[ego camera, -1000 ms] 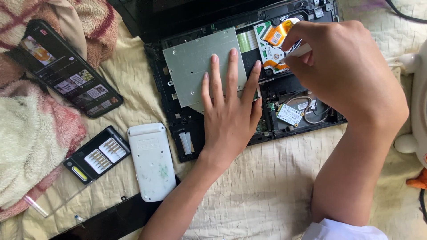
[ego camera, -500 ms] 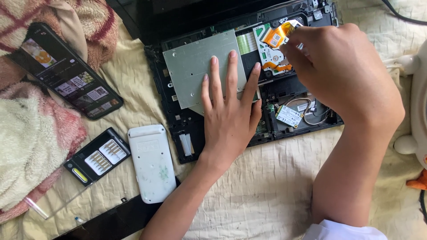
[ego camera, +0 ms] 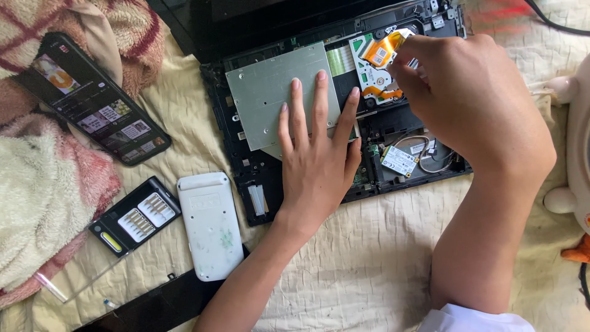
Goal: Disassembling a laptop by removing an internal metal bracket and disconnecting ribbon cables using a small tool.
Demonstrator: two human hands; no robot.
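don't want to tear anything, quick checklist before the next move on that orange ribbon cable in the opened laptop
1. Left hand flat on the grey metal plate, bracing the laptop base: ok.
2. Right hand fingertips at the orange ribbon cable: ok.
3. Cable's connector end unlatched: cannot tell, hidden by the fingers.
4. Cable free of sharp creases: cannot tell.
5. Screwdriver bit case within reach: ok.
6. Firm work surface: not ok, laptop lies on soft bedding.
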